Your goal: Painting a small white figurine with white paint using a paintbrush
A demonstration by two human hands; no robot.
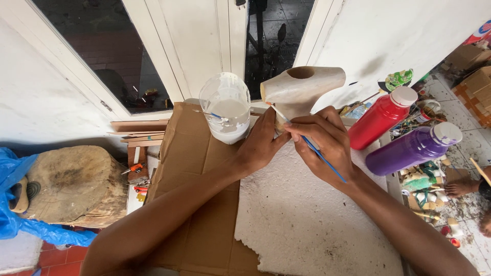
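Observation:
My left hand (262,144) steadies a pale carved wooden piece (302,87) with a round hole in its top, standing upright on a white foam sheet (307,220). My right hand (324,144) grips a thin blue-handled paintbrush (317,153); its tip touches the left end of the wooden piece. Just left of my left hand stands a cut clear plastic bottle (226,108) holding white paint, with another small brush resting in it.
Brown cardboard (189,158) lies under the foam. A red bottle (383,117) and a purple bottle (411,148) lie at right amid small clutter. A wood stump (76,186) sits at left on blue plastic (13,204). White door frames stand behind.

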